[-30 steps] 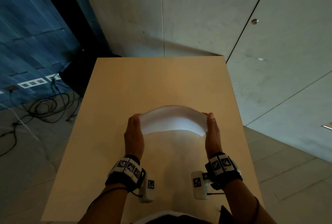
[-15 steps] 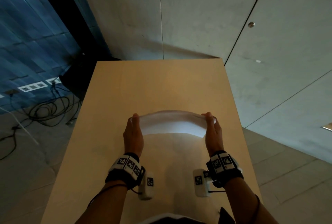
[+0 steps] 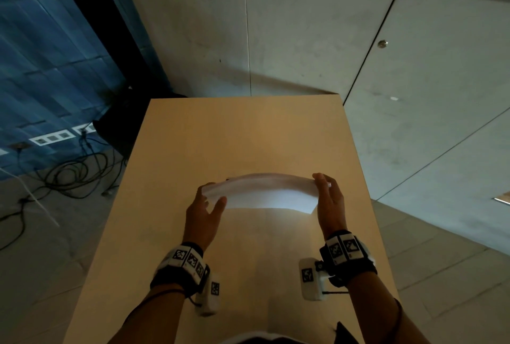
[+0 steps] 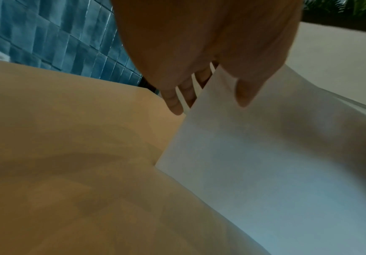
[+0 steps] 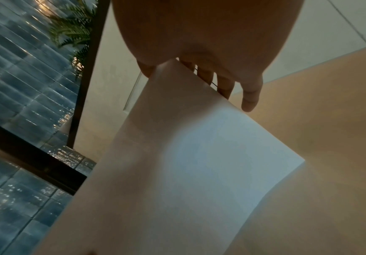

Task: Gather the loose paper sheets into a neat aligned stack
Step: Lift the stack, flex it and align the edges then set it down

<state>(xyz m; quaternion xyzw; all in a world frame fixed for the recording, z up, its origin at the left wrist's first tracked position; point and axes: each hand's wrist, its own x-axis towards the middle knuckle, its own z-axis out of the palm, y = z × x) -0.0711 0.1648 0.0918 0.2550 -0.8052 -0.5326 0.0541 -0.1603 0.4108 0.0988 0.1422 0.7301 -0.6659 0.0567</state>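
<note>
A stack of white paper sheets (image 3: 265,192) stands on its long edge on the tan table (image 3: 248,134), bowed upward in a shallow arch. My left hand (image 3: 211,197) holds its left end, thumb on the near face and fingers behind. In the left wrist view the thumb (image 4: 243,98) lies on the paper (image 4: 265,155) with the fingers past its edge. At the stack's right end is my right hand (image 3: 323,186). There, the right wrist view shows the sheets (image 5: 188,155) running between thumb and fingers (image 5: 249,103).
Loose cables (image 3: 69,175) lie on the floor to the left of the table. A dark object (image 3: 118,123) sits by the table's far left corner. A concrete wall stands behind the far edge, and the floor drops away on the right.
The paper's arch has flattened and the hands have spread a little wider. My left thumb has come round onto the near face of the stack.
</note>
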